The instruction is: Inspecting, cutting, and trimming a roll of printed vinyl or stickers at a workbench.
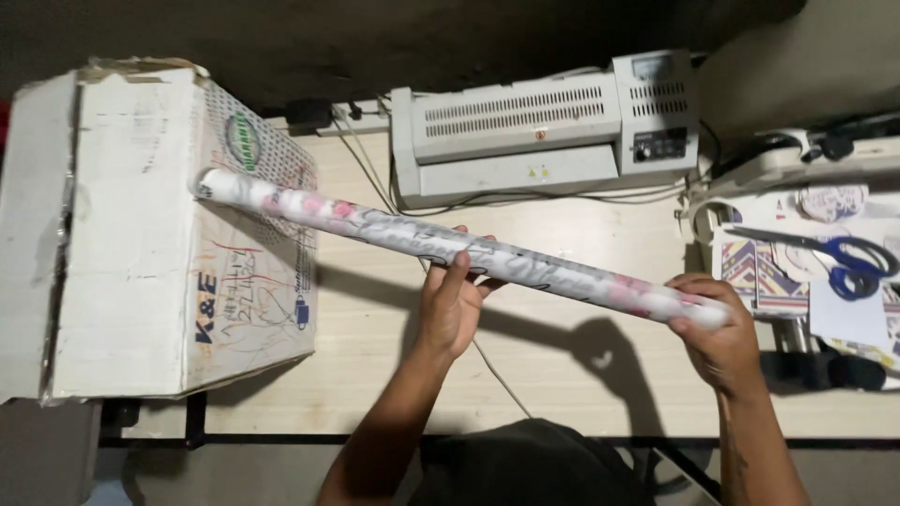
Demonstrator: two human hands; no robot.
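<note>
A long rolled-up printed sheet [375, 223], white with pink and grey patterns, runs slantwise above the pale wooden table [562, 375], from upper left to lower right. My left hand [452, 300] grips the roll near its middle, fingers wrapped around it from below. The roll's right end sits in my right hand [717, 328], which is closed around it. Its left end hangs over the top of a large cardboard box [141, 234].
A grey laminating machine [548, 126] stands at the table's back, with cables trailing across the tabletop. On the right, blue-handled scissors [848, 258] lie on a stack of patterned prints [759, 272]. The big white box fills the left side.
</note>
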